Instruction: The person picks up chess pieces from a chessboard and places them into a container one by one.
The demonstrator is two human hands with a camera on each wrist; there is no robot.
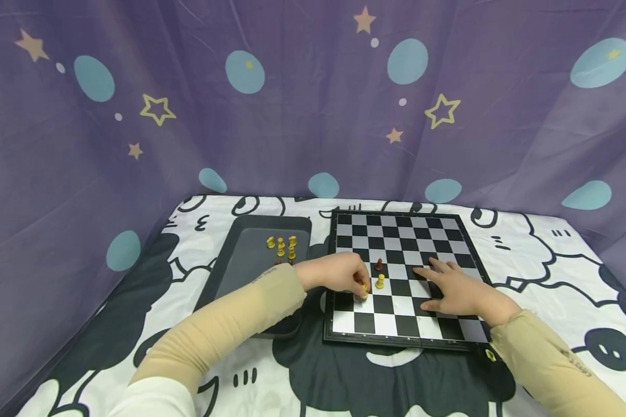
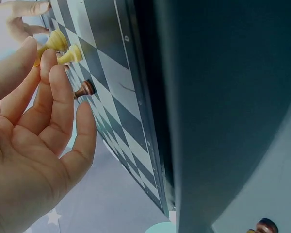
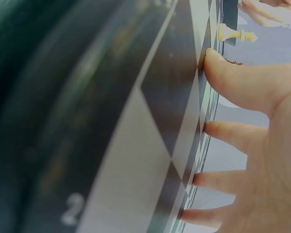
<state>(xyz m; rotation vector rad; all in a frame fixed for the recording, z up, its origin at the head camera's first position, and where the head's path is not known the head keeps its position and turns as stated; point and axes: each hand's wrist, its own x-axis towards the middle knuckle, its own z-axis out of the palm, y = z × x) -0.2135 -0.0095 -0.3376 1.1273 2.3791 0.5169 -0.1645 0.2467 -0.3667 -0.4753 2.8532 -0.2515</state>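
My left hand (image 1: pixel 344 272) pinches a small yellow chess piece (image 1: pixel 364 291) between thumb and fingertips, low over the left side of the black-and-white chessboard (image 1: pixel 396 323). Just right of it another yellow chess piece (image 1: pixel 380 281) stands upright. Behind that is a dark brown chess piece (image 1: pixel 378 264), also seen past my fingers in the left wrist view (image 2: pixel 85 89). My right hand (image 1: pixel 456 288) lies on the right part of the board, fingers spread and holding nothing. In the right wrist view its thumb (image 3: pixel 228 77) and fingertips touch the squares.
A dark grey tray (image 1: pixel 235 255) stands left of the board, partly covered by my left arm. Several yellow chess pieces (image 1: pixel 280 248) and some brown ones sit in it. A cartoon-patterned cloth (image 1: pixel 532 249) covers the table, and a purple curtain (image 1: pixel 313 116) hangs behind.
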